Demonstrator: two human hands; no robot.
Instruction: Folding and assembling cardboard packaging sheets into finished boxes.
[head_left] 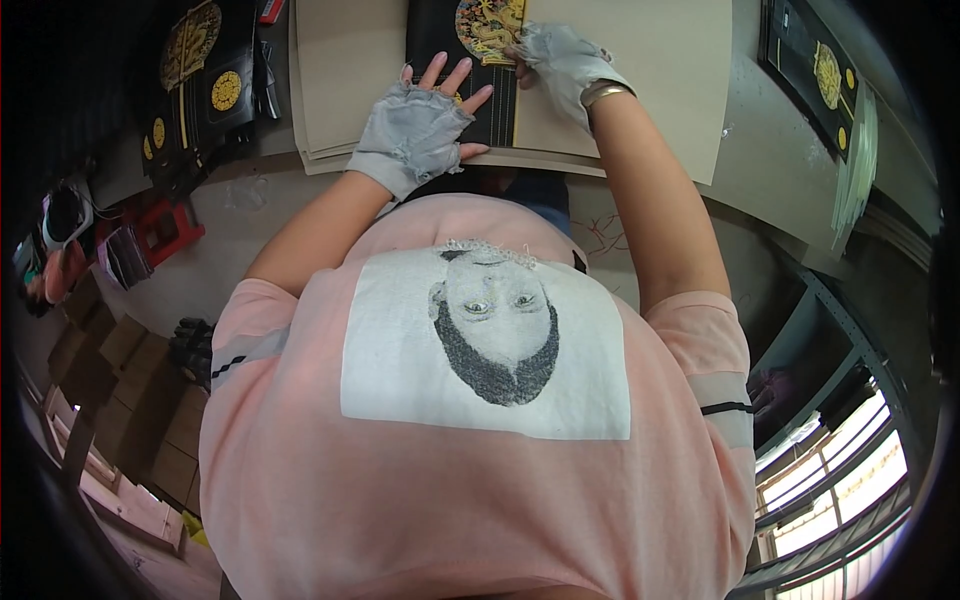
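A black printed sheet (432, 27) with a gold edge and a round gold dragon design lies on grey-beige cardboard (650, 40) at the top of the view. My left hand (415, 128), in a worn grey fingerless glove, rests flat across the sheet's lower left part with its fingers spread. At the sheet's right, gold-edged side is my right hand (572, 75), gloved the same way with a bracelet at the wrist. Its fingers are bent and drawn together on that edge, and the fingertips are partly hidden.
More black and gold printed pieces lie at the far left (200, 90) and in a stack at the right (815, 75). Pale sheets (856, 185) stick out below the right stack. On the left stand a red plastic stool (168, 230) and cardboard boxes (140, 370); a metal rack (830, 310) is at the right.
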